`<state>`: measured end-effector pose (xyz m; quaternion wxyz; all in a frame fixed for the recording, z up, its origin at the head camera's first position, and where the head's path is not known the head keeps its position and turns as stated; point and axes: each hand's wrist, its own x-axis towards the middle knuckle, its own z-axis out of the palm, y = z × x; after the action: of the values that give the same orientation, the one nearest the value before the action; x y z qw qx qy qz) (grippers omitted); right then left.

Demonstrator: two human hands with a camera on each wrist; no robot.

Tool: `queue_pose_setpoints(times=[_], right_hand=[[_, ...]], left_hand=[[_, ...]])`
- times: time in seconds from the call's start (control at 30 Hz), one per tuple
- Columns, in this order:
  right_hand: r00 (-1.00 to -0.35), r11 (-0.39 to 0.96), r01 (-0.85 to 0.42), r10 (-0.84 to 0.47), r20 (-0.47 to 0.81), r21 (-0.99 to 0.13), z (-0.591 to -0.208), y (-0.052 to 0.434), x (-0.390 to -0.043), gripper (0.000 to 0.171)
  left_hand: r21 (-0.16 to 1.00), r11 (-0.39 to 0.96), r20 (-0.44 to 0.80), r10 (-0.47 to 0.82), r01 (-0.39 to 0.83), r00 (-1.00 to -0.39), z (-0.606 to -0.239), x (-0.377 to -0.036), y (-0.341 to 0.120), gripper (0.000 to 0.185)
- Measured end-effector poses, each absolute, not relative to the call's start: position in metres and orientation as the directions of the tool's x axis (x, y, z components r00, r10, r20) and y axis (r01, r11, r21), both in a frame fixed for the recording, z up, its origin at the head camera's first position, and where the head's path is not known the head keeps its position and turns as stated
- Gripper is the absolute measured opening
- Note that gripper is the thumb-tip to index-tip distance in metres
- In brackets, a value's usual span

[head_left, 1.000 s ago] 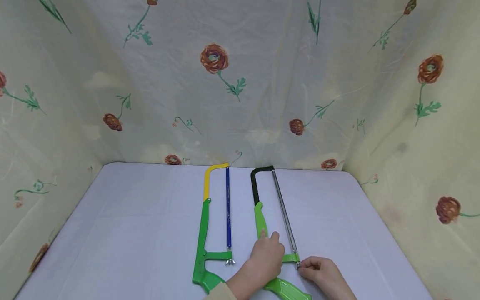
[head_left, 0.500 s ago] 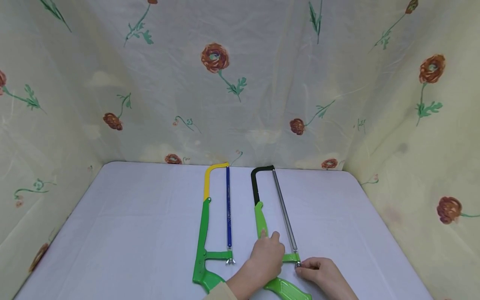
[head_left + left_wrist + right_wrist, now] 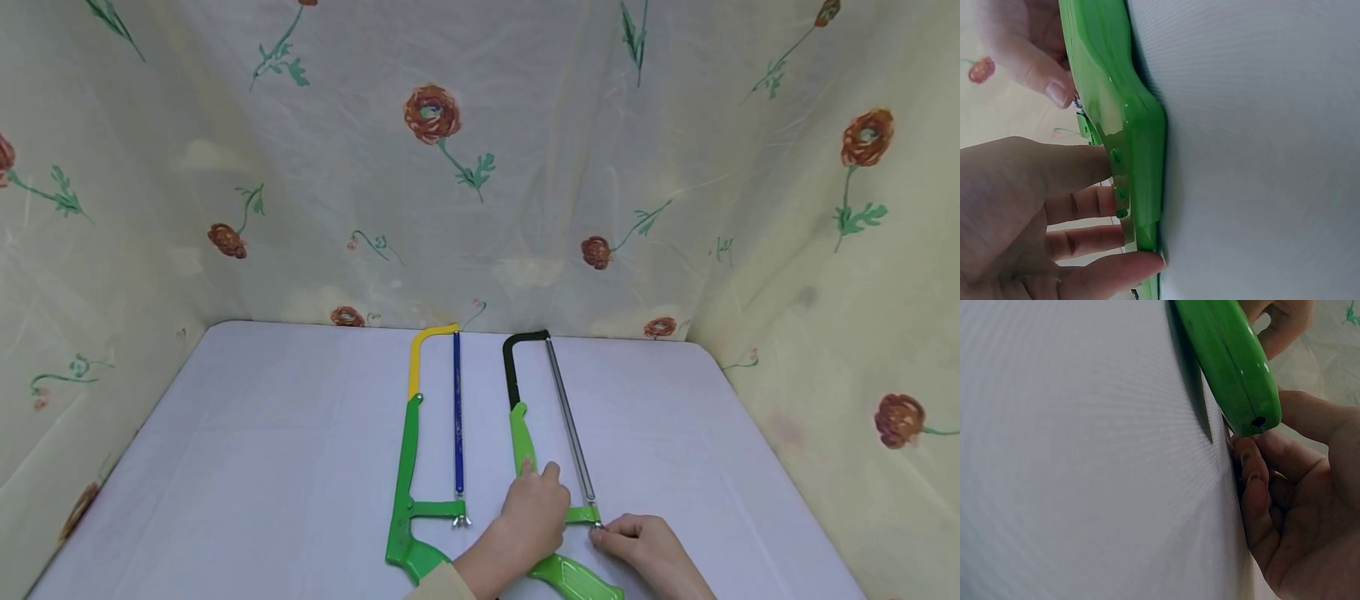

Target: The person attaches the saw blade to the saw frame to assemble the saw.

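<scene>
A hacksaw (image 3: 522, 437) with a light green handle and black front bow lies on the white-covered table, its grey blade (image 3: 571, 421) on the right side. My left hand (image 3: 531, 517) holds the green frame above the handle, one finger along it. At the near end of the blade, my right hand (image 3: 647, 546) pinches the small metal tension nut (image 3: 597, 526) between thumb and fingers, which partly hide it. In the left wrist view the fingers spread over the green frame (image 3: 1141, 156). The handle end (image 3: 1241, 381) covers the pinch in the right wrist view.
To the left lies a second hacksaw (image 3: 405, 450), green and yellow with a blue blade (image 3: 457, 417) and a wing nut (image 3: 461, 522); my left forearm overlaps its handle. A flowered curtain (image 3: 525, 208) encloses the table (image 3: 285, 458) at the back and sides.
The right fingertips have shifted slightly left and up around the nut. The left hand and both hacksaws keep their places.
</scene>
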<state>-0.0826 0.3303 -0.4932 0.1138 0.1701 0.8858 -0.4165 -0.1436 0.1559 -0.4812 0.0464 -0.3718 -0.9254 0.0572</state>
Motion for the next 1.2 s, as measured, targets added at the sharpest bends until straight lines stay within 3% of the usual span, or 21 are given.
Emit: queue_pose_setpoints(times=[0.83,1.2], right_hand=[[-0.907,0.485,0.421,0.244,-0.344,-0.766,-0.4945,0.3295,-0.0844,0.023],[-0.915,0.514,0.402,0.252,-0.314,-0.758,-0.4944,0.3286,-0.0843,0.016]], left_hand=[[-0.183,0.713,0.050,0.694,0.677,-0.718,-0.4840,-0.1428,0.1568,0.029],[-0.159,0.711,0.024,0.696,0.685,-0.718,-0.4806,-0.1436,0.1562,0.031]])
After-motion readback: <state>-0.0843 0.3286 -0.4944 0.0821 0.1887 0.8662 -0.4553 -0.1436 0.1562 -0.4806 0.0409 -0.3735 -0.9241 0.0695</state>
